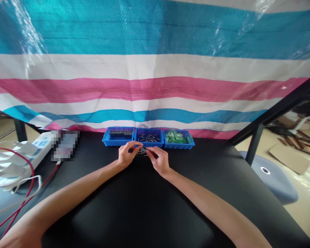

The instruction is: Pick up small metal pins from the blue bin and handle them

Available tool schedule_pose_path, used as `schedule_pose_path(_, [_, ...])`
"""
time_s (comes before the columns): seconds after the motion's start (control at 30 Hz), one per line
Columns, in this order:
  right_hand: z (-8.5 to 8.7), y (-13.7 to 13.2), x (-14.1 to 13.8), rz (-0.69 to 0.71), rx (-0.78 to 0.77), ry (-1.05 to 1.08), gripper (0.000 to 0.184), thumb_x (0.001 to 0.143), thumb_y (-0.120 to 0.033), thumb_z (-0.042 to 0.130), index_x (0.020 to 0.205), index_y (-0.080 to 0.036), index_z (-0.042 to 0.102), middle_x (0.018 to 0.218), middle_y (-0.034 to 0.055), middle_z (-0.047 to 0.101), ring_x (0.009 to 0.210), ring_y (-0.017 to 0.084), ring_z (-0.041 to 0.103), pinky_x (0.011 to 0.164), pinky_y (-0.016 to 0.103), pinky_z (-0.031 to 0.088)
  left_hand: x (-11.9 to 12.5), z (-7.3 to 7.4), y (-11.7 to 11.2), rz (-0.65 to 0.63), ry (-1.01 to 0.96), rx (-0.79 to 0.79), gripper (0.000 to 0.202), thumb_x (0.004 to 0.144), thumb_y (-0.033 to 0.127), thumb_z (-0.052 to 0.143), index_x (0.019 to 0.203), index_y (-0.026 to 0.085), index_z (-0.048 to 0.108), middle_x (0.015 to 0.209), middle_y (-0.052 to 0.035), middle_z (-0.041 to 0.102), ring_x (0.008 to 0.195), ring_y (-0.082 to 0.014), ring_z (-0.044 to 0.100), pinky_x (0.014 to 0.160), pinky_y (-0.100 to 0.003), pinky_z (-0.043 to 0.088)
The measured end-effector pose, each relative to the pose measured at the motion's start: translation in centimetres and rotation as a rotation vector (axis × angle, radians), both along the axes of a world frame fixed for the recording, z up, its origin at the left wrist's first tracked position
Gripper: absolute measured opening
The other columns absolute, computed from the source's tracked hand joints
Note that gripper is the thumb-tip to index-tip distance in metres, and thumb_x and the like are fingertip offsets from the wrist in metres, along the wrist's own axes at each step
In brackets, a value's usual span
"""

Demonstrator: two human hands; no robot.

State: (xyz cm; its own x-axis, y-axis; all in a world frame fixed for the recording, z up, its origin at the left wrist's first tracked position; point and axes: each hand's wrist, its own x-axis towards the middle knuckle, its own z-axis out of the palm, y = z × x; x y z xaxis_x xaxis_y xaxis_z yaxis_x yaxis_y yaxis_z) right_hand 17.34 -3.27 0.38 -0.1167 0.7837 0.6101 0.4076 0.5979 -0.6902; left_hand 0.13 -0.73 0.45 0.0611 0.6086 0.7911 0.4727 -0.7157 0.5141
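One small, dark metallic piece (pixel 144 148) is pinched between the fingertips of two bare hands, just in front of a row of bins; its exact shape is too small to make out. The left hand (pixel 126 155) and the right hand (pixel 159 161) are both narrowed, thumbs and fingers meeting around it. Directly beneath lies one little pile of loose metal pieces (pixel 142 154) on the black tabletop (pixel 134 206), partly hidden by the fingers and too small to count.

Three blue bins stand side by side just beyond the hands. The left bin (pixel 116 142) holds short metal cylinders (pixel 121 133) lined up in rows, more than ten of them. The middle bin (pixel 148 144) has many thin metal pins (pixel 150 138) scattered loosely. The right bin (pixel 179 146) contains a heap of green items (pixel 177 137), apparently in clear plastic.

To the far left are one white power strip (pixel 42 142), one pixelated flat object (pixel 65 146) and tangled red and white cables. One striped sheet (pixel 155 89) in blue, white and pink hangs behind. To the right, beside the tabletop, stands one grey stool (pixel 276 182).
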Motion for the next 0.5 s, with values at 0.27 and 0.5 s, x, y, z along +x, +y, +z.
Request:
schedule_pose_path(0.27, [-0.06,0.00,0.00,0.015,0.008,0.013,0.015,0.089,-0.024,0.056,0.094,-0.019,0.069,0.081,0.0041,0.069,0.071,0.016,0.064,0.069,0.027,0.051,-0.07,-0.12,0.00,0.007,0.025,0.014,0.011,0.081,0.022,0.066,0.091,0.018,0.065,0.079,0.0004,0.072,0.047,-0.0049,0.054,0.055,-0.018,0.048])
schedule_pose_path(0.5, [-0.19,-0.04,-0.08,0.006,0.011,-0.013,0.016,0.089,-0.025,0.055,0.094,-0.019,0.069,0.083,0.0042,0.071,0.072,0.016,0.066,0.069,0.027,0.052,0.03,-0.31,0.07,0.024,0.010,0.057,0.012,0.080,0.021,0.068,0.090,0.018,0.064,0.079,0.0006,0.072,0.048,-0.0053,0.056,0.055,-0.018,0.048])
